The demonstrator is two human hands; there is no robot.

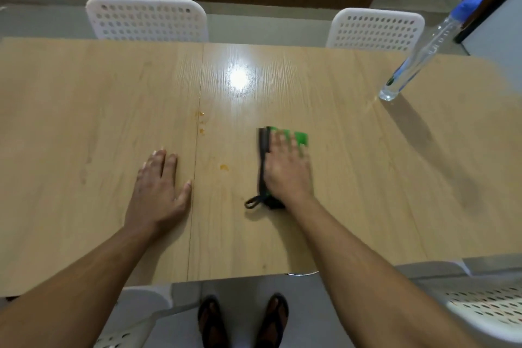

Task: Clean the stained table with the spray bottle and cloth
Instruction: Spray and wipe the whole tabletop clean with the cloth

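Plainly one cloth (301,139) under right hand (285,168); one spray bottle (418,56) apart.

No legible text or labels anywhere.

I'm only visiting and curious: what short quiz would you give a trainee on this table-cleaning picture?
1. True or false: the spray bottle stands on the table, in neither hand.
2. The cloth under the right hand is: A red; B green and black; C white.
3. Fill in: the nearest orange stain lies between the cloth and the ____ hand.
Key: 1 true; 2 B; 3 left, the left hand lying flat on the table.
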